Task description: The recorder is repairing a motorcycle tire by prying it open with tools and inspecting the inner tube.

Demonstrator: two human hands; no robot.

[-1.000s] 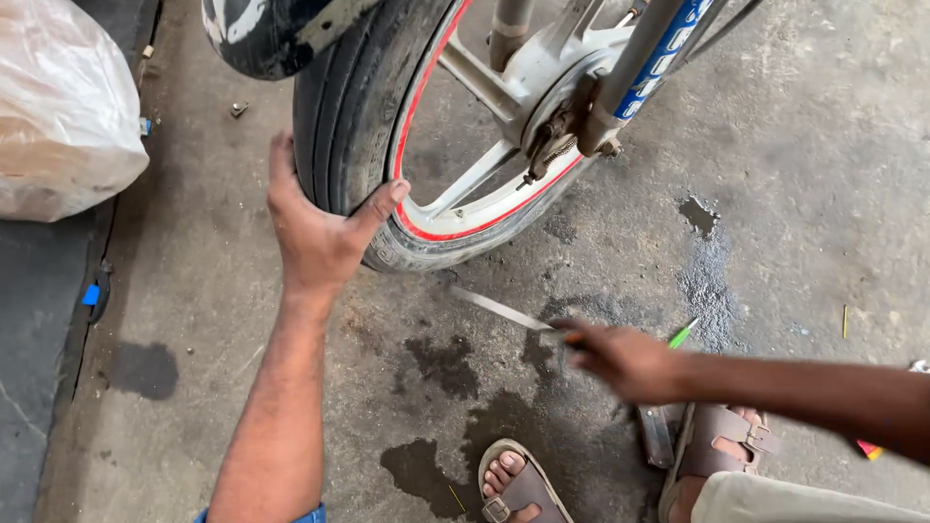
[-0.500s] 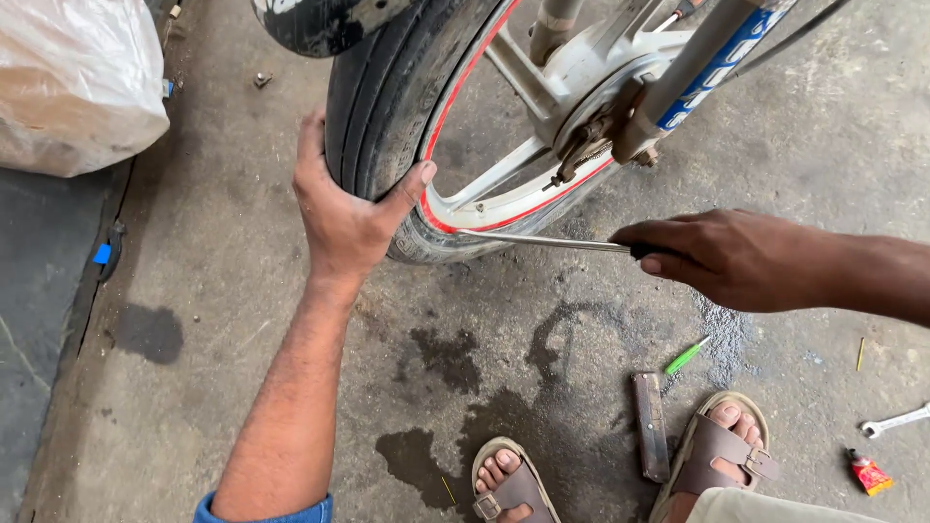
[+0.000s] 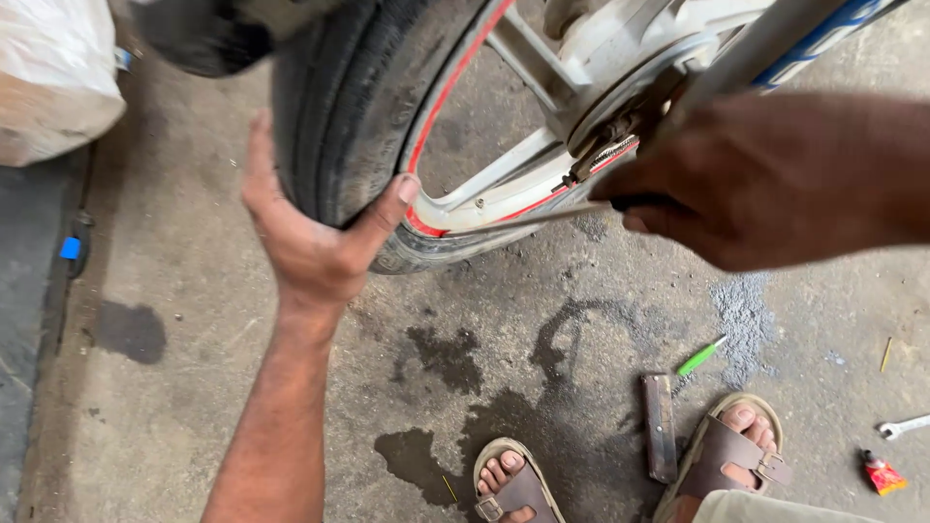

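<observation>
Tyre [image 3: 339, 116] with red-lined white rim [image 3: 504, 189] upright on the stained floor [image 3: 174, 291], left hand [image 3: 310, 242] cupping its tread with fingers spread and thumb by the rim, right hand [image 3: 765, 179] clenched on a thin rod [image 3: 523, 220] whose tip meets the rim.

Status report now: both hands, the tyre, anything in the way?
Left hand cups tyre. Right hand holds thin metal tool, tip at rim. Flat bar, green pen on floor, clear of work.
</observation>
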